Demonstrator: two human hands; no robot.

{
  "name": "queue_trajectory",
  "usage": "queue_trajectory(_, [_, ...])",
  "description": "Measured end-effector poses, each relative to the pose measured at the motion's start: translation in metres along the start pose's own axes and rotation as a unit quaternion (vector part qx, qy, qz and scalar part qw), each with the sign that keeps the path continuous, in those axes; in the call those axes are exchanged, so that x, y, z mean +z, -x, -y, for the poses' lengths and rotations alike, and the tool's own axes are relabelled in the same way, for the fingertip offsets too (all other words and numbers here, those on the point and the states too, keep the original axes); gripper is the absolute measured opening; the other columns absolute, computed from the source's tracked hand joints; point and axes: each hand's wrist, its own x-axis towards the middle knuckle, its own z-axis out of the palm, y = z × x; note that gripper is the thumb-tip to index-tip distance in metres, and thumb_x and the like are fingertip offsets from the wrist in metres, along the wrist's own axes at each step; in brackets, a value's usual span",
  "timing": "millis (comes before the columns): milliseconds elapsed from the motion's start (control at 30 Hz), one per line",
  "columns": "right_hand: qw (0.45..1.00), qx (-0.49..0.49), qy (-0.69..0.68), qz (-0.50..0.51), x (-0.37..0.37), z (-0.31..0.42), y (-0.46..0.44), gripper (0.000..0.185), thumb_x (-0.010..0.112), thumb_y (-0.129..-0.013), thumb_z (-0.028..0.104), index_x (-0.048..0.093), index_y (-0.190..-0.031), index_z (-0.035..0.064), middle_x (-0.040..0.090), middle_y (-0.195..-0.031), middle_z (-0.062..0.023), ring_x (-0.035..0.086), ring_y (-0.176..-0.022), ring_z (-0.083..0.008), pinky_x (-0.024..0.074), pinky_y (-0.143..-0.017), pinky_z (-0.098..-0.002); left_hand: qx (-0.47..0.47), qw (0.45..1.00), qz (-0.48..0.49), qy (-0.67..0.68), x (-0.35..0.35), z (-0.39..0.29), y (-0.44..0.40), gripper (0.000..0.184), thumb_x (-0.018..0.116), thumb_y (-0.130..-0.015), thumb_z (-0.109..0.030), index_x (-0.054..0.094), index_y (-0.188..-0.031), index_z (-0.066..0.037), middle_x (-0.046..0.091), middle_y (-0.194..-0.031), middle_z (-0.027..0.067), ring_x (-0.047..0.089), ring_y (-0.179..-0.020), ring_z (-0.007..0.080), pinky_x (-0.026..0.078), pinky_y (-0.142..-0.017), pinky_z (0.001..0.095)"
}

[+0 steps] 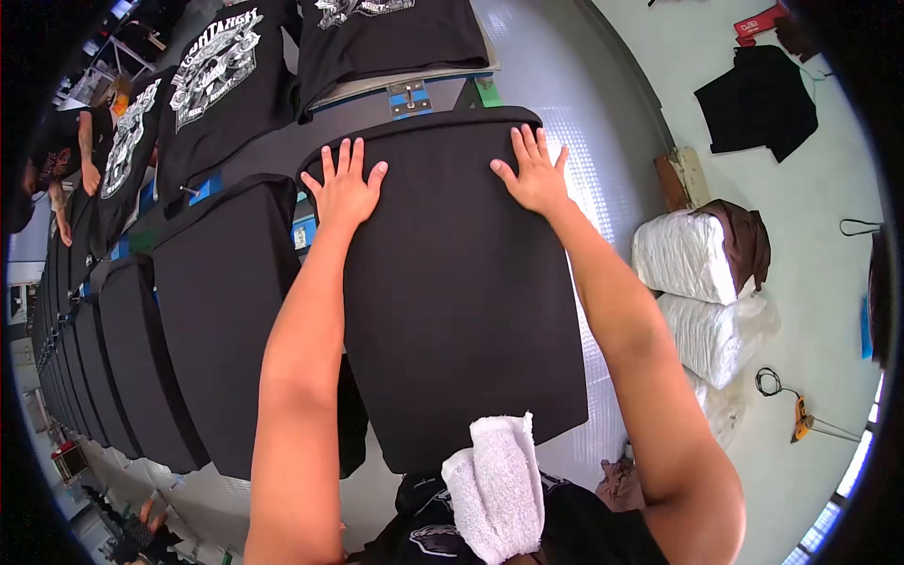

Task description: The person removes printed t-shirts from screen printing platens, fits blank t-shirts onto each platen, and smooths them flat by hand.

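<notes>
A plain black T-shirt (461, 282) is stretched over a board in front of me, with a rolled or folded band of fabric along its far edge. My left hand (345, 188) lies flat near the far left corner, fingers spread. Near the far right corner my right hand (537, 174) rests on the cloth, fingers also spread. Neither hand grips anything. A white towel (499, 490) hangs at my chest, just over the near edge of the shirt.
Several more boards with plain black shirts (226, 320) stand in a row to the left. Printed black shirts (221, 71) lie on boards opposite. White plastic-wrapped bundles (686, 254) are stacked on the floor at right. People's arms (87, 155) show at far left. A yellow-handled tool (801, 419) lies at right.
</notes>
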Motion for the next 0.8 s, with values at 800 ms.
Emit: queue_trajectory(800, [0.998, -0.027, -0.050, -0.029, -0.043, 0.047, 0.192, 0.084, 0.049, -0.093, 0.055, 0.030, -0.147, -0.0071, 0.028, -0.155, -0.0237, 0.021, -0.147, -0.0374, 0.0135, -0.115, -0.0617, 0.094, 0.994, -0.062, 0.003, -0.036, -0.051, 0.231, 0.074, 0.045, -0.094, -0.050, 0.035, -0.145, 0.002, 0.034, -0.150, 0.0229, 0.026, -0.143, 0.0429, 0.017, -0.110, 0.0690])
